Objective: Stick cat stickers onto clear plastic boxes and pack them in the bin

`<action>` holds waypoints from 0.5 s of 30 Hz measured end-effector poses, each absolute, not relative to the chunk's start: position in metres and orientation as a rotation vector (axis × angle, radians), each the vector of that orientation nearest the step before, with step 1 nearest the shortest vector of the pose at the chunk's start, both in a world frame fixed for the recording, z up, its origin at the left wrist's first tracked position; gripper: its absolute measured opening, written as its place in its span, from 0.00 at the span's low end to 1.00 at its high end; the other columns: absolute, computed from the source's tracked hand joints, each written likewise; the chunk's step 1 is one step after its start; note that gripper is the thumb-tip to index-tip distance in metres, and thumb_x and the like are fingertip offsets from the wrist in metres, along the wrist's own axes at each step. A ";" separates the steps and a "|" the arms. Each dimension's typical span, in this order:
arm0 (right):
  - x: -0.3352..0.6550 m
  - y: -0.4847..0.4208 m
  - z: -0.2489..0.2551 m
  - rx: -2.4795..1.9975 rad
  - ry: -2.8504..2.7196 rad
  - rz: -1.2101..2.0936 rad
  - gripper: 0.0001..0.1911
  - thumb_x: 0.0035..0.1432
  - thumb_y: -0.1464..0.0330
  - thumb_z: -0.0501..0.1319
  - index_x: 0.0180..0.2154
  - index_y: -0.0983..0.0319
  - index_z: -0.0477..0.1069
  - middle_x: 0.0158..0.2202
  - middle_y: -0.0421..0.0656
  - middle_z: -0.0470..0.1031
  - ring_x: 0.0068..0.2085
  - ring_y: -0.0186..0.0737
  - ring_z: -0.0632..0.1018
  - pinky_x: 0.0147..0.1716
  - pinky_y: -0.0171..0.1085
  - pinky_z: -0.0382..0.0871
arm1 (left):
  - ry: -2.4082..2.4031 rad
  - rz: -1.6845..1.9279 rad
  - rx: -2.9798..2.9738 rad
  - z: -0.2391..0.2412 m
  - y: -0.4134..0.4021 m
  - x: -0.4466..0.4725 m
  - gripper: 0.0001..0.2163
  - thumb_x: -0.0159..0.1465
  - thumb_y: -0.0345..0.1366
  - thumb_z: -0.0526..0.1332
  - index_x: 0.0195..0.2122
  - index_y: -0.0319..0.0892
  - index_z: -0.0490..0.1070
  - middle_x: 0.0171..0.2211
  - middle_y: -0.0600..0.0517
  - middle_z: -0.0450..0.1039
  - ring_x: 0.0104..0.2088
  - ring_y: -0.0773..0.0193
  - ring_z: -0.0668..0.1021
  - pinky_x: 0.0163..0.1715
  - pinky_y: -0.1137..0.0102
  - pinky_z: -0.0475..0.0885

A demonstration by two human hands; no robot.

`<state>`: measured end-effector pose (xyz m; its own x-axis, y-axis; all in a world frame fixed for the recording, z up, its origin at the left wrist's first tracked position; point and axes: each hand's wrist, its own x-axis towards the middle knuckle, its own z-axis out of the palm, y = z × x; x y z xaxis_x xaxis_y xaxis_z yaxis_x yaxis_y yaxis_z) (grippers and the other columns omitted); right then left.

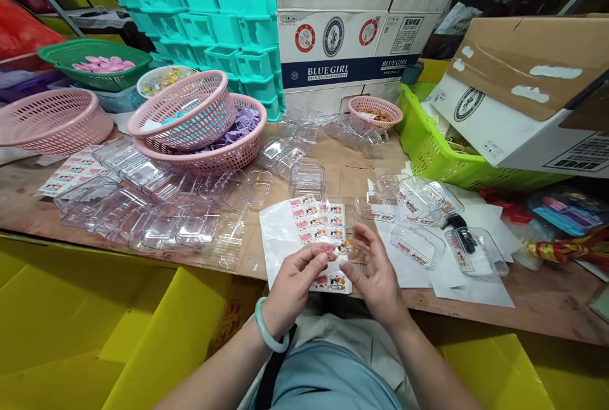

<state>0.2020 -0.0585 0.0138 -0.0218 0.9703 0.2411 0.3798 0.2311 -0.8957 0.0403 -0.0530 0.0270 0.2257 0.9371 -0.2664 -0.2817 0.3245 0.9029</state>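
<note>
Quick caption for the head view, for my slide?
Left hand pinches a sticker sheet, right hand touching it, amid clear plastic boxes.

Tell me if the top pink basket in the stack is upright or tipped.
Tipped: the top pink basket leans slanted inside the lower basket.

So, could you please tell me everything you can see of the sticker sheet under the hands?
The sticker sheet is a glossy white backing, thin like paper, with rows of small stickers printed in red with cartoon figures. It lies flat at the front edge of the brown table, its left part bare white. The left hand pinches its near right part between thumb and forefinger; the fingers of the right hand meet it there too, grip unclear.
</note>
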 end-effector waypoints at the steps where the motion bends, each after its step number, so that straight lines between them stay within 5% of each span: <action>1: 0.209 -0.054 0.016 -1.308 -1.536 0.937 0.18 0.58 0.61 0.63 0.50 0.58 0.70 0.51 0.48 0.72 0.51 0.48 0.75 0.50 0.47 0.72 | 0.959 0.968 0.912 0.028 -0.051 0.038 0.13 0.60 0.44 0.64 0.39 0.40 0.78 0.44 0.45 0.76 0.47 0.55 0.75 0.51 0.63 0.68; 3: 0.221 -0.042 0.021 -1.290 -1.504 1.059 0.10 0.60 0.60 0.61 0.38 0.59 0.74 0.43 0.46 0.75 0.46 0.46 0.77 0.48 0.46 0.72 | 0.972 0.949 0.978 0.029 -0.048 0.035 0.14 0.59 0.44 0.65 0.40 0.40 0.78 0.44 0.45 0.76 0.47 0.55 0.75 0.50 0.63 0.68; 6: 0.236 -0.016 0.030 -1.313 -1.480 0.741 0.09 0.62 0.62 0.59 0.41 0.57 0.73 0.46 0.45 0.75 0.50 0.47 0.75 0.54 0.50 0.67 | 1.097 1.005 0.909 0.026 -0.042 0.029 0.17 0.59 0.45 0.65 0.46 0.43 0.76 0.46 0.46 0.75 0.46 0.57 0.75 0.47 0.65 0.69; 11: 0.232 0.037 0.030 -1.286 -2.165 0.326 0.39 0.51 0.66 0.69 0.61 0.53 0.56 0.63 0.46 0.61 0.68 0.53 0.53 0.66 0.59 0.39 | 1.013 1.010 0.712 0.018 -0.032 0.027 0.15 0.59 0.46 0.64 0.42 0.40 0.76 0.46 0.45 0.74 0.44 0.59 0.75 0.45 0.65 0.71; 15: 0.224 0.063 0.030 -1.304 -2.382 0.437 0.47 0.49 0.70 0.68 0.64 0.52 0.46 0.58 0.47 0.67 0.64 0.52 0.62 0.64 0.63 0.35 | 0.958 1.060 0.536 0.018 -0.024 0.029 0.15 0.59 0.44 0.65 0.40 0.38 0.75 0.45 0.44 0.74 0.43 0.61 0.75 0.44 0.67 0.71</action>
<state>0.2241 0.0626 0.0295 -0.4919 0.8508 0.1848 0.7298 0.5186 -0.4454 0.0288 -0.0244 0.0176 0.1623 0.9047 -0.3940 -0.4834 0.4209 0.7675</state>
